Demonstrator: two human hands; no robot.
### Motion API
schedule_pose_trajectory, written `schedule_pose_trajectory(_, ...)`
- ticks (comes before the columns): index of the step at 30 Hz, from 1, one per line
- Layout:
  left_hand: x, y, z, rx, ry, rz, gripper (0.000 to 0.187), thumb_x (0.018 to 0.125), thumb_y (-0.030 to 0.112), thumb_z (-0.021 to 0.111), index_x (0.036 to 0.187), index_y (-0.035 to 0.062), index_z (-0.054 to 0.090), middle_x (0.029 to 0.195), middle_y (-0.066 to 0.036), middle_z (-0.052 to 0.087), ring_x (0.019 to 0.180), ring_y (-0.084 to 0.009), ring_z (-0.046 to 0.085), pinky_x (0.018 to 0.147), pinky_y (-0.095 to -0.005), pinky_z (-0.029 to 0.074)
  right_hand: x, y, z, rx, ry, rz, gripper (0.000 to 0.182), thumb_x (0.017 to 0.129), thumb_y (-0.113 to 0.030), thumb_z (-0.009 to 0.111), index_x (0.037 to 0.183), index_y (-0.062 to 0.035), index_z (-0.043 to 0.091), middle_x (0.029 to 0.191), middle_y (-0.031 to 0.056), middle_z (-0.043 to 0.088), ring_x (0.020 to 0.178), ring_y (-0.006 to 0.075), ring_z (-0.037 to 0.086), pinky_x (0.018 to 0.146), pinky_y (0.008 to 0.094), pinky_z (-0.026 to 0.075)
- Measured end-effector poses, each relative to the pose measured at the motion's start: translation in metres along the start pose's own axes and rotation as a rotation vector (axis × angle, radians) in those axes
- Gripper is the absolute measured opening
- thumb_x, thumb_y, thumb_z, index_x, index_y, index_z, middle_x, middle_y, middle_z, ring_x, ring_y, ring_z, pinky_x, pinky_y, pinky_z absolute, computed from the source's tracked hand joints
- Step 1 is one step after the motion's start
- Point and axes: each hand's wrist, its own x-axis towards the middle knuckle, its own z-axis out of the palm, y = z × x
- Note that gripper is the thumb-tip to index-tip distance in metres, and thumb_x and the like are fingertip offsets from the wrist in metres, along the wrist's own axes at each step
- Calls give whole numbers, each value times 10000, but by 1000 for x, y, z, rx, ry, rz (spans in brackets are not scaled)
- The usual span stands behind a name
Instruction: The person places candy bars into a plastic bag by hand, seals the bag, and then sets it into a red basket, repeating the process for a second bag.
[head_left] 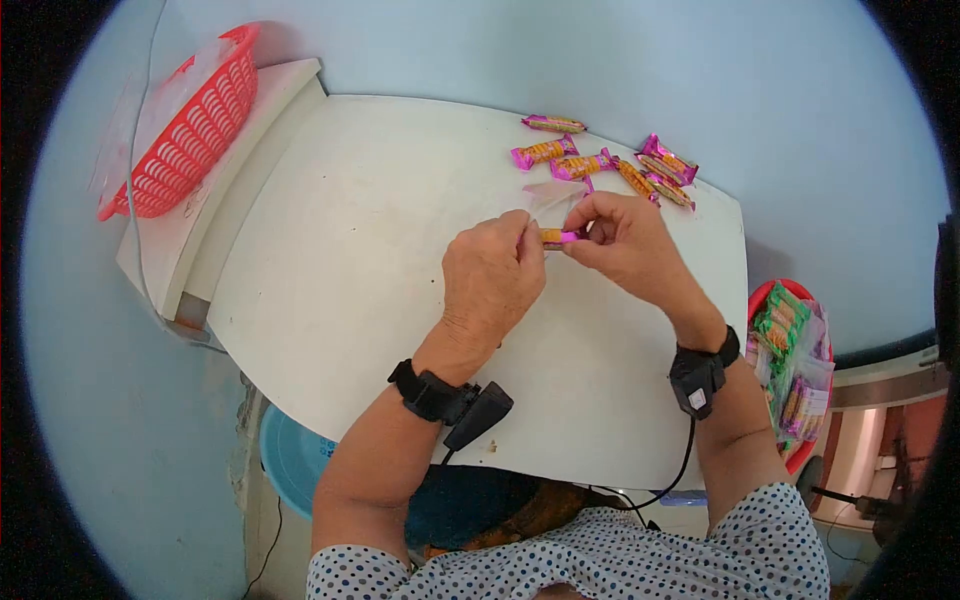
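Note:
Between my two hands is a small pink and orange wrapped snack bar (552, 237), lying level above the white table (330, 250). My left hand (495, 270) is closed on its left end. The thumb and fingers of my right hand (630, 245) pinch its pink right end. A piece of clear plastic (553, 198) rises just behind the bar, between the hands; its lower part is hidden. Beyond the hands lie several similar wrapped bars (583, 166) in pink and orange wrappers.
A red basket (205, 135) holding clear plastic stands on a white ledge (215, 195) at the left. Right of the table, a red basket (802, 462) holds green and purple packets. A blue basin (285, 455) sits below the table's left edge. A black cable (688, 455) hangs from the right wrist device.

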Motion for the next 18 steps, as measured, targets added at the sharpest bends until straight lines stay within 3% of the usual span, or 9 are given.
schedule_pose_trajectory(5, -5, 4, 4, -4, -16, 2, 109, 855, 111, 637, 877, 11, 674, 670, -195, 636, 580, -347, 638, 539, -419, 489, 3, 23, 31, 166, -50, 89, 98, 855, -74, 702, 901, 3, 661, 759, 9, 662, 663, 39, 585, 566, 223, 471)
schedule_pose_trajectory(8, -7, 5, 6, 7, -7, -5, 102, 849, 108, 636, 885, 22, 677, 687, -197, 647, 607, -356, 650, 556, -437, 503, 2, 30, 41, 370, -118, 77, 82, 892, -41, 654, 955, 10, 661, 859, 18, 687, 763, 50, 608, 664, 233, 508)
schedule_pose_trajectory(11, -8, 7, 6, 10, -1, -7, 98, 849, 109, 634, 892, 28, 669, 693, -195, 650, 624, -366, 653, 565, -449, 508, -2, 18, 44, 347, -134, 101, 87, 912, -9, 612, 982, 14, 657, 923, 18, 687, 833, 62, 603, 739, 244, 509)
schedule_pose_trajectory(18, -8, 11, 4, 2, -46, -54, 116, 861, 99, 611, 952, 32, 637, 684, -208, 636, 637, -390, 649, 569, -462, 503, 0, 31, 46, 396, -206, 79, 90, 889, -23, 636, 968, 15, 662, 923, 32, 686, 842, 83, 603, 752, 262, 509)
